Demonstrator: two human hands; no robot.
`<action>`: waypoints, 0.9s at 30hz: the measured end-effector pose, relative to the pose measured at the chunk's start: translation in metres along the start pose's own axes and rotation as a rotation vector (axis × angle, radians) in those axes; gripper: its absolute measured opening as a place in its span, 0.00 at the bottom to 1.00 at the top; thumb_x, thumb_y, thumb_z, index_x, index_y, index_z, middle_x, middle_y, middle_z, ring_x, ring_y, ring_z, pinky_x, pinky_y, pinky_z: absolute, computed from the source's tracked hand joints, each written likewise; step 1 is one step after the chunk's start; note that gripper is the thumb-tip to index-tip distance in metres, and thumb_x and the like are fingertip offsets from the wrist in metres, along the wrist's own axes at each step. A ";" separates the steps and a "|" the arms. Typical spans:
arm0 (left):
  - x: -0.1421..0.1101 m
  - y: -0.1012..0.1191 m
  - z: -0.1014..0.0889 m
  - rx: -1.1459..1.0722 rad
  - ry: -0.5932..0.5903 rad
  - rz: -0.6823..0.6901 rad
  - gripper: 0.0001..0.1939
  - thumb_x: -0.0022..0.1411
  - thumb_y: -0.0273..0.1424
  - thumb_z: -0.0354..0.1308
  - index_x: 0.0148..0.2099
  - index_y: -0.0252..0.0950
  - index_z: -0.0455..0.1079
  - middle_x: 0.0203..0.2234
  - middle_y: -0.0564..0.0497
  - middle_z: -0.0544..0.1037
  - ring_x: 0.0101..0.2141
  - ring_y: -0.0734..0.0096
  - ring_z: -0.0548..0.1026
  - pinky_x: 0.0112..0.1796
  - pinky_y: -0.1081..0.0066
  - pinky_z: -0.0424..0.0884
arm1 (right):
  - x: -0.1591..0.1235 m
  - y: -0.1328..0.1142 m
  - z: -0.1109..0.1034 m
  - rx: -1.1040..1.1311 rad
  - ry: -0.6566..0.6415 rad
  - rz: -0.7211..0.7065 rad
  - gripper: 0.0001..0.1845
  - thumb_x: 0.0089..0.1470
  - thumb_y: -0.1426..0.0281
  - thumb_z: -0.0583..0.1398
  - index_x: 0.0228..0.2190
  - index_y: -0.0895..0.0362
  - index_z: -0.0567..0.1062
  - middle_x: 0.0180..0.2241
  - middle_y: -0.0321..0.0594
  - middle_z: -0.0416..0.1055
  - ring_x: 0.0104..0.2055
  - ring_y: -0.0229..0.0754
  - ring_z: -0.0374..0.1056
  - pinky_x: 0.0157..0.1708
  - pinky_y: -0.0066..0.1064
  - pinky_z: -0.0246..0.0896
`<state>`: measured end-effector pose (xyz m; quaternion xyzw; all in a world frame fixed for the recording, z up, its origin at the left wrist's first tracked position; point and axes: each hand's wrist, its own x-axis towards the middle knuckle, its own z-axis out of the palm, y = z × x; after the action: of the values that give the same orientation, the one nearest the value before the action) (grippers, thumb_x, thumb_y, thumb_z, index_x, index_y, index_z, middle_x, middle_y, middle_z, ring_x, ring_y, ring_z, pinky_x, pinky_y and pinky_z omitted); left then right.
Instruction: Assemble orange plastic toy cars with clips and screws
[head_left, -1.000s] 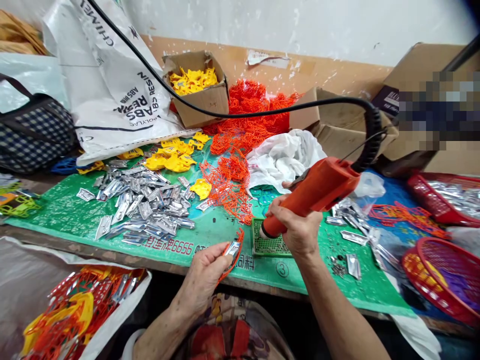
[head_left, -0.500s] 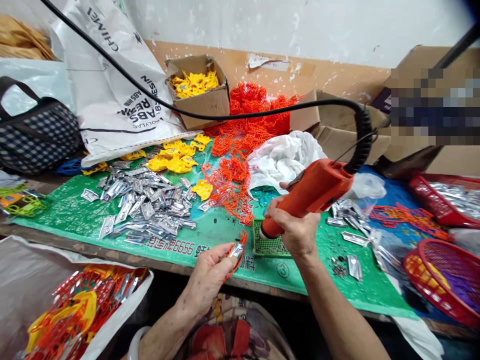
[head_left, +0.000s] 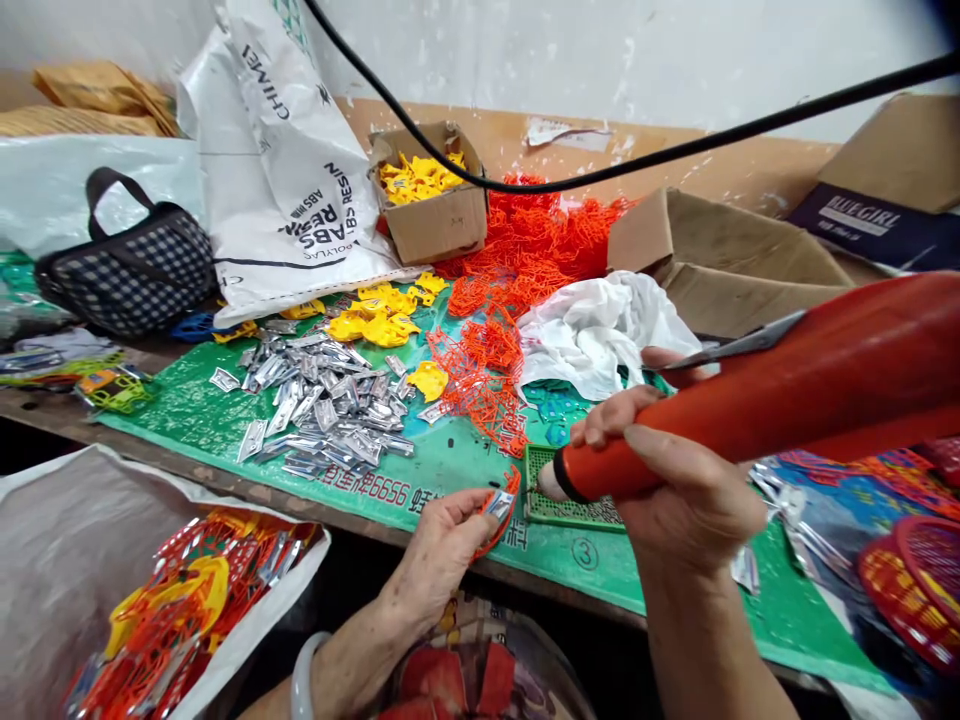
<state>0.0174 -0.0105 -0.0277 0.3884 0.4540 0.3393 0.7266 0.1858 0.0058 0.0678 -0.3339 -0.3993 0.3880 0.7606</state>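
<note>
Pinched between the thumb and fingers of my left hand (head_left: 442,540) is an orange plastic piece with a silver plate (head_left: 498,505) on it, held over the table's front edge. My right hand (head_left: 686,485) is wrapped round a red electric screwdriver (head_left: 757,410), which lies nearly level. Its pale tip (head_left: 552,482) is over the left end of a small green basket (head_left: 574,513) that has small dark bits in it. The orange piece and the tip are apart, a short way from each other.
Silver plates (head_left: 330,400) lie heaped on the left of the green mat, by yellow plastic pieces (head_left: 382,318). Orange pieces (head_left: 487,360) pile up behind. A white bag (head_left: 45,500) with assembled pieces stands at front left. A black cable (head_left: 570,183) hangs across the view.
The screwdriver has tipped from steep to nearly level, its rear end swinging right and toward me. Its tip stays at the green basket. My left hand keeps its hold. The view has shifted.
</note>
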 end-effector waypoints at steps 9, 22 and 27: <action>-0.004 0.008 0.004 -0.095 0.012 -0.079 0.12 0.47 0.34 0.66 0.34 0.33 0.79 0.23 0.54 0.74 0.26 0.76 0.63 0.28 0.75 0.55 | -0.012 0.004 0.011 0.025 -0.050 0.037 0.24 0.43 0.75 0.63 0.44 0.49 0.72 0.24 0.30 0.70 0.25 0.38 0.67 0.29 0.35 0.67; -0.006 0.007 0.004 -0.165 -0.031 -0.075 0.09 0.49 0.33 0.66 0.33 0.33 0.79 0.24 0.54 0.74 0.26 0.75 0.62 0.29 0.75 0.56 | -0.015 0.009 0.014 -0.020 -0.060 0.061 0.25 0.42 0.76 0.65 0.44 0.47 0.72 0.23 0.30 0.71 0.25 0.39 0.67 0.29 0.36 0.69; -0.007 0.008 0.005 -0.173 -0.031 -0.077 0.11 0.49 0.34 0.67 0.33 0.32 0.80 0.24 0.53 0.74 0.26 0.75 0.62 0.28 0.75 0.56 | -0.017 0.007 0.013 -0.042 -0.095 0.053 0.20 0.43 0.74 0.66 0.40 0.49 0.73 0.23 0.30 0.70 0.25 0.39 0.67 0.29 0.36 0.70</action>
<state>0.0184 -0.0140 -0.0167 0.3118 0.4262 0.3427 0.7770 0.1659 -0.0022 0.0618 -0.3412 -0.4341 0.4150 0.7231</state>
